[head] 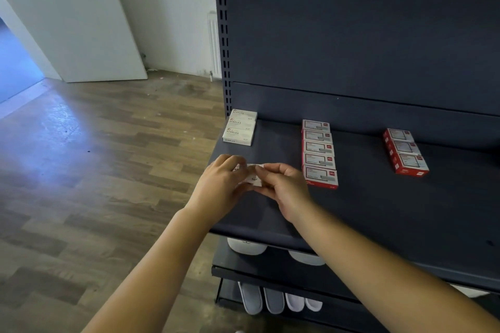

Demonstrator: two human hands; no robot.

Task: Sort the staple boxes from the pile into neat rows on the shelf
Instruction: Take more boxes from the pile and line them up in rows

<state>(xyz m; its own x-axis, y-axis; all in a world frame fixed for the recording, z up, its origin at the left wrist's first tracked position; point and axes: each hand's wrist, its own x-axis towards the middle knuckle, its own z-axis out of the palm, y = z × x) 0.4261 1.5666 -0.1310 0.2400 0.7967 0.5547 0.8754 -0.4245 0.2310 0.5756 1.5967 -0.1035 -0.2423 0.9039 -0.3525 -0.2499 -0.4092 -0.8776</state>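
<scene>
Small white cardboard staple box [253, 177] pinched between left hand [220, 184] and right hand [284, 188], just above dark metal shelf [351, 211], in line with white row [239, 127], probably to extend it. Red-and-white rows [319, 151] well apart, sorted by type.

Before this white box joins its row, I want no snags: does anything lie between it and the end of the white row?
Nothing visible does. Both hands, left and right, hold the white staple box just in front of the white row; the dark shelf between them is bare. The red rows sit off to the right.
</scene>
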